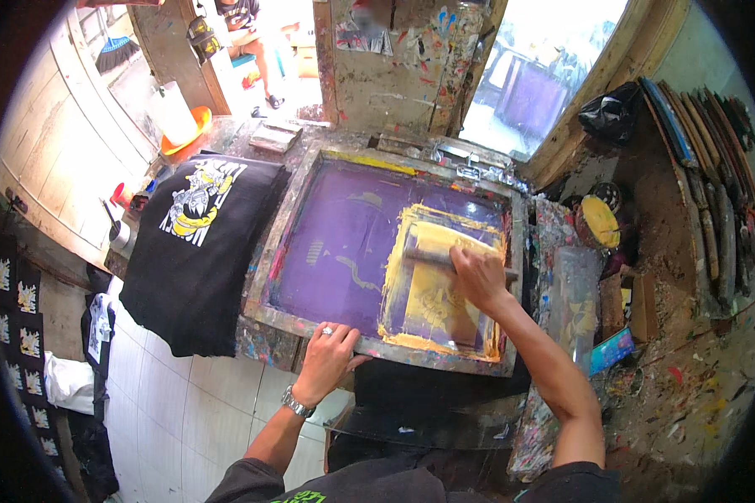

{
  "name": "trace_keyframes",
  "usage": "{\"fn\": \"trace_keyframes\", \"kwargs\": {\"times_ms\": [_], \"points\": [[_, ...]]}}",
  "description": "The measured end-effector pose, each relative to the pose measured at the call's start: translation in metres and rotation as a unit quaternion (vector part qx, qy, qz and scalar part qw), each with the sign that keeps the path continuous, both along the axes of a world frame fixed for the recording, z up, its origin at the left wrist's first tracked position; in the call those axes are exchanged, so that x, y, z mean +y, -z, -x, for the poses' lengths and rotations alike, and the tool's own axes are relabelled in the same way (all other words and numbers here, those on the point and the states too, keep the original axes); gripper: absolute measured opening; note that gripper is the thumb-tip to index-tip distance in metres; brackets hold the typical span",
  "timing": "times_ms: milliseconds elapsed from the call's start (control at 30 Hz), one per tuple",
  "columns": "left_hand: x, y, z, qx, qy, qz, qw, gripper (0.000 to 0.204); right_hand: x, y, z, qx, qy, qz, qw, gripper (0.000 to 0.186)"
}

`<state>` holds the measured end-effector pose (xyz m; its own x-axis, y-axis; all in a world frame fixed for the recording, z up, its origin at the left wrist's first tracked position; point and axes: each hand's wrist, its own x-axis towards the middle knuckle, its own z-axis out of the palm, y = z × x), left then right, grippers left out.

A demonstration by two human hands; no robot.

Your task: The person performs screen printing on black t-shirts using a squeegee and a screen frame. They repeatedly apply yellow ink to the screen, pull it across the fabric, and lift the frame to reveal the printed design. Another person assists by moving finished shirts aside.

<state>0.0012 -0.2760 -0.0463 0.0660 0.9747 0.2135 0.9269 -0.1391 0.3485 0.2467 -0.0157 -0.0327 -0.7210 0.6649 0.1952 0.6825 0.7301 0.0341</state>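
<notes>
My right hand is closed round a squeegee that lies across the right half of a screen printing frame. Yellow ink is smeared on the purple mesh around and below the blade. With its fingers bent over the near wooden edge of the frame, my left hand holds that edge steady. A ring and a metal watch show on that side. Black cloth hangs below the near edge of the frame.
Left of the frame drapes a black printed T-shirt. On the right are a tub of yellow ink, a black plastic bag and several upright frames. A person sits beyond the doorway.
</notes>
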Motion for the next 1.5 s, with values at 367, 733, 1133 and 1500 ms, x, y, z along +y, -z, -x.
{"fn": "trace_keyframes", "kwargs": {"times_ms": [367,733,1133,1500], "points": [[0.010,-0.001,0.001,-0.020,0.003,-0.010,1.000,0.043,0.098,-0.044,0.013,-0.008,0.027,0.026,0.999,0.028],[0.008,-0.005,0.006,-0.017,0.012,0.056,0.998,0.045,-0.041,-0.014,0.009,-0.005,0.270,0.011,0.963,0.050],[0.015,-0.002,0.005,-0.016,0.013,0.025,0.999,0.044,0.065,-0.025,0.018,0.039,0.102,-0.006,0.994,0.049],[0.012,-0.010,0.014,-0.001,0.036,0.068,0.997,0.045,-0.049,-0.022,-0.008,0.003,0.016,0.077,0.997,0.022]]}}
